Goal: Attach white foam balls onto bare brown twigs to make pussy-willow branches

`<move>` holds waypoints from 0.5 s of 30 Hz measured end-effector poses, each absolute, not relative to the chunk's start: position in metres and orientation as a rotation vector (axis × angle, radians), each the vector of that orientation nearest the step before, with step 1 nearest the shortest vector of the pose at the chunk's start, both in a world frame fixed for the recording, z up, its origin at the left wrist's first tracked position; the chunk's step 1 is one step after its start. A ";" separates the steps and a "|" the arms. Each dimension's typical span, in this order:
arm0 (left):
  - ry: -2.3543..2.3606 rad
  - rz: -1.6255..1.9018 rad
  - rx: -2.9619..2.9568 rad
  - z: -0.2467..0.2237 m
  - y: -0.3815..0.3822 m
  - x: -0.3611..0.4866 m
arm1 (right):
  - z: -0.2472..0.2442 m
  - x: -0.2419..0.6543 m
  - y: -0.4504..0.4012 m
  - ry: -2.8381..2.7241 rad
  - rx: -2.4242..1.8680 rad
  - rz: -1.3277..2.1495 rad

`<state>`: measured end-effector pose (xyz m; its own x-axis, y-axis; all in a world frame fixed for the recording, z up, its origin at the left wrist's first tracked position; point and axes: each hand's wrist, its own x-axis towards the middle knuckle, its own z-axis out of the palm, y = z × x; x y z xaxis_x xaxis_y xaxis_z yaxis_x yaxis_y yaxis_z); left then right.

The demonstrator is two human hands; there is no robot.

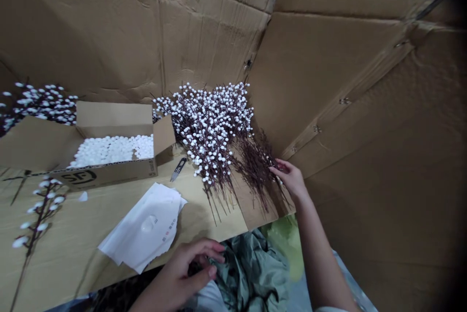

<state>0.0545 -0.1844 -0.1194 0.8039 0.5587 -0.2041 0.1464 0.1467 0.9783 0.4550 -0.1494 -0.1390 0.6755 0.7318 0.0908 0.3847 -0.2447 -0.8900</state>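
A dense bunch of artificial pussy willow branches with white buds and dark stems lies on a cardboard-covered table. My right hand is at the bunch's dark stem ends, its fingers closed around several stems. My left hand hangs below the table's front edge, fingers half curled above a crumpled green cloth. A dark item may lie under that palm, but I cannot tell what it is or whether the hand holds it.
An open SF cardboard box holds white buds. Small snips lie next to it. White paper sheets lie near the front edge, and a single budded branch lies at left. Large cardboard sheets rise behind and right.
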 end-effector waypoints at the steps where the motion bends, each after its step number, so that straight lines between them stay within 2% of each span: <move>1: 0.622 0.340 1.397 -0.120 -0.184 0.054 | -0.134 0.456 -0.149 -0.896 -1.863 0.425; 6: 0.655 0.397 1.320 -0.118 -0.181 0.053 | -0.113 0.454 -0.146 -0.967 -1.868 0.314; 15: 0.628 0.484 1.274 -0.112 -0.177 0.055 | -0.057 0.439 -0.151 -0.976 -1.800 -0.147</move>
<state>0.0552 -0.1767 -0.1125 0.7404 0.6523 -0.1623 0.0082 0.2327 0.9725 0.4393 -0.1515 -0.0575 0.6617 0.5463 0.5135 0.6737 -0.1325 -0.7271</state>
